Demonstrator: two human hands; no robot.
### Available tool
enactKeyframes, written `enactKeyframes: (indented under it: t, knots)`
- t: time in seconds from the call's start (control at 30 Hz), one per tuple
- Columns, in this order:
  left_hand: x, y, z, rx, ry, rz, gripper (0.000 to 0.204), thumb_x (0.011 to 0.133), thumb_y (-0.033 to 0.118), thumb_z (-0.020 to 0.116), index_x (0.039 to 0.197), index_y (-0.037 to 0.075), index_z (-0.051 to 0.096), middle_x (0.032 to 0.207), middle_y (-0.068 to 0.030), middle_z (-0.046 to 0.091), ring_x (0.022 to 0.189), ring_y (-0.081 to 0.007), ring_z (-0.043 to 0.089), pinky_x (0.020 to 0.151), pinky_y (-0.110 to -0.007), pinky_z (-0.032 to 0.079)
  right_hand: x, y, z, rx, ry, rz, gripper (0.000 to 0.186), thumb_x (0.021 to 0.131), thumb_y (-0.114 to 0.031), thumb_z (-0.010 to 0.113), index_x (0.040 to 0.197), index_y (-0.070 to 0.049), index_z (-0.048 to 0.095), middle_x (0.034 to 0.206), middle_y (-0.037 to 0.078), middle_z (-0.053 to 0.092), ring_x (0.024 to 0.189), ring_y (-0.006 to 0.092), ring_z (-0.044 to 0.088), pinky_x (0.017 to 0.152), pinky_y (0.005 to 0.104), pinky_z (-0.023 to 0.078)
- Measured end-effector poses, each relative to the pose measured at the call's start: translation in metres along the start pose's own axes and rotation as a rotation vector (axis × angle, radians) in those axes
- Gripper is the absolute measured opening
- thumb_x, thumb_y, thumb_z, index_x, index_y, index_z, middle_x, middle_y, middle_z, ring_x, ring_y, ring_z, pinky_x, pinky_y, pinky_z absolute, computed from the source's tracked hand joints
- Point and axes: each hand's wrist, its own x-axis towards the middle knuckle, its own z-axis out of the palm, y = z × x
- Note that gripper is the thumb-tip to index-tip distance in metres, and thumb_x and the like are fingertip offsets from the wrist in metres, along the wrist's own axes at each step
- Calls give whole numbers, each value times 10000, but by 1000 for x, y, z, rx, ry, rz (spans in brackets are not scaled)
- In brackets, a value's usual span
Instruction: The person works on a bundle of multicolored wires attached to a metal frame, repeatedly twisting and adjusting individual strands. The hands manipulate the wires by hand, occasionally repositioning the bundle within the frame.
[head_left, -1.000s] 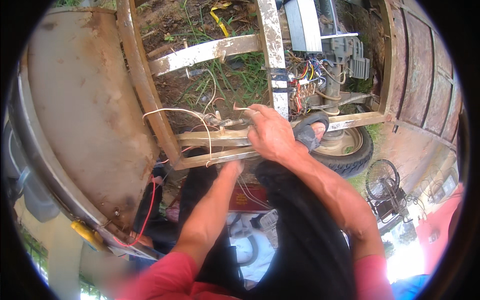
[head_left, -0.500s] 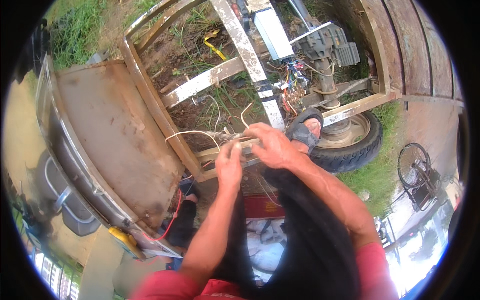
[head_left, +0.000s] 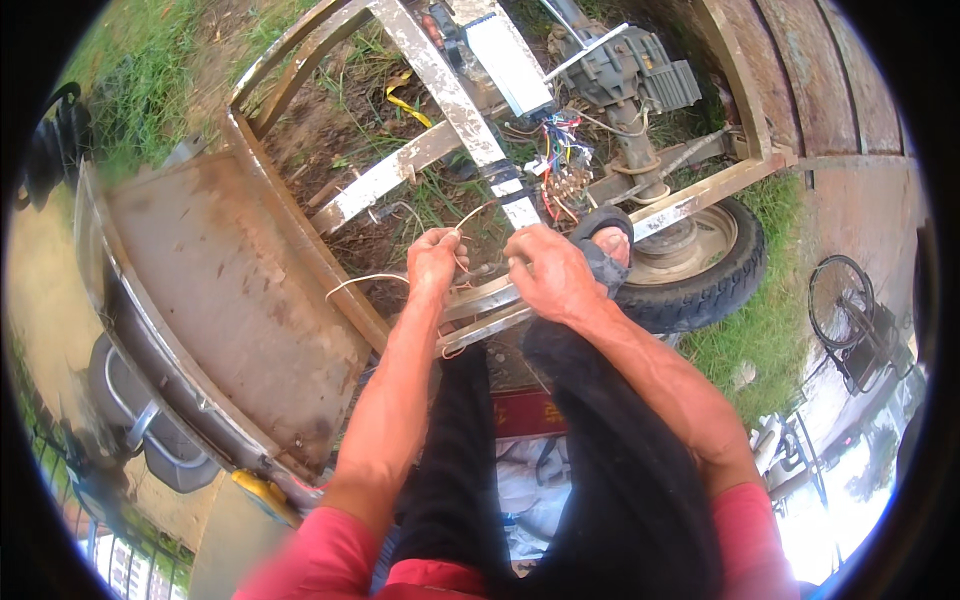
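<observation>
My left hand (head_left: 434, 264) is closed in a pinch on a thin cream wire (head_left: 474, 214), whose end sticks up past my fingertips toward the right. A pale length of cable (head_left: 362, 280) loops from the rusty frame rail to the same hand. A little apart to the right, my right hand (head_left: 552, 272) has its fingers curled in over the lower metal frame bar (head_left: 490, 297); whatever lies between them is hidden. Beyond it, a bundle of coloured wires (head_left: 566, 150) hangs from a silver box (head_left: 508, 65) on the painted crossbar (head_left: 440, 80).
My sandalled foot (head_left: 608, 248) rests by the frame beside a wheel (head_left: 705, 262). An axle with a gear housing (head_left: 615, 70) lies behind. At left stands a rusty metal panel (head_left: 220, 310), with a yellow device (head_left: 265, 495) below it. A bicycle (head_left: 842, 310) is far right.
My hands have drawn apart: the left moved up and left with the wire, the right slightly down and right. The view has shifted a little.
</observation>
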Motion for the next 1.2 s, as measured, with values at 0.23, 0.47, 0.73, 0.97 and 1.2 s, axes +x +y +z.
enactKeyframes:
  t: [0.23, 0.47, 0.73, 0.97, 1.2]
  knots:
    - [44, -18, 21, 125, -249, -63, 212, 1069, 181, 665, 1213, 44, 737, 876, -16, 698, 664, -101, 589, 585, -292, 493, 17, 2, -21, -463, -30, -50, 178, 858, -138, 733, 1003, -46, 780, 1102, 104, 742, 1077, 327, 674, 947, 456, 536]
    - [56, -10, 41, 75, -468, -140, 200, 1086, 173, 639, 1238, 67, 715, 886, 11, 668, 676, -77, 546, 619, -270, 477, 30, 20, -50, -707, -105, -5, 208, 878, -257, 732, 980, -94, 811, 1114, 50, 741, 1132, 272, 649, 939, 459, 499]
    - [98, -43, 44, 38, -686, -57, 197, 1081, 201, 643, 1185, 49, 711, 890, -4, 681, 723, -106, 579, 668, -280, 488, 39, 25, -58, -776, -133, 3, 222, 845, -276, 744, 953, -98, 820, 1087, 54, 742, 1100, 288, 646, 923, 485, 496]
    - [89, -15, 29, 426, -731, 144, 284, 1027, 226, 683, 1218, 30, 758, 891, -36, 716, 771, -140, 623, 734, -319, 512, 37, 33, -59, -737, -137, 35, 222, 836, -274, 740, 945, -100, 823, 1074, 60, 737, 1108, 293, 632, 924, 503, 481]
    - [106, -36, 26, 685, -581, 392, 286, 1041, 247, 664, 1146, 5, 774, 916, -51, 740, 836, -168, 652, 809, -348, 535, 40, 25, -59, -743, -156, 29, 238, 838, -284, 742, 971, -104, 823, 1097, 58, 738, 1119, 289, 631, 934, 508, 473]
